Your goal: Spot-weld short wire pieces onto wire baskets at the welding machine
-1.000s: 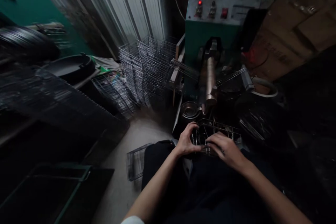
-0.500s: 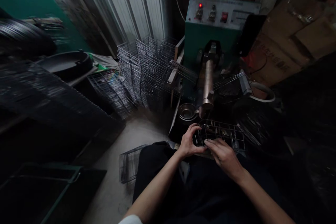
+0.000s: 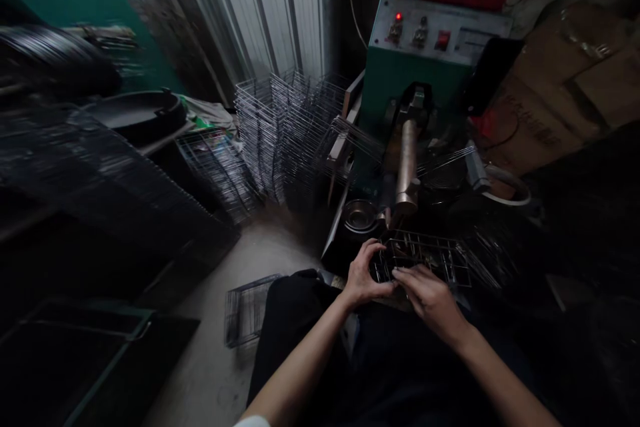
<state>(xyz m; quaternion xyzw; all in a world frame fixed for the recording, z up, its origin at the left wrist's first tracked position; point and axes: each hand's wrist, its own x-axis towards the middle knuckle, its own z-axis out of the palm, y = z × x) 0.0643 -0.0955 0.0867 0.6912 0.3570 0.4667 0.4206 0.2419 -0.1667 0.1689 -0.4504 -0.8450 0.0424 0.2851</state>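
A dark wire rack [image 3: 440,250] lies low in front of the green machine [image 3: 383,80], just under the tip of its copper-coloured rod [image 3: 408,167]. My left hand [image 3: 365,277] is curled round the rack's left end, thumb and fingers gripping the wire. On the rack's near edge, my right hand [image 3: 427,290] has its fingers pressed together on the wire. Part of the rack is hidden by both hands. A round metal dish [image 3: 360,215] sits beyond my left hand, left of the rod.
Tall stacks of wire baskets [image 3: 257,137] stand left of the machine. Another wire rack [image 3: 243,313] is on the floor by my leg. Cardboard boxes [image 3: 540,113] are piled at the right. A black pan [image 3: 140,113] rests at the left.
The view has shifted, so the machine and stacks appear slightly farther right and lower. Both hands keep their hold on the rack, with little movement.
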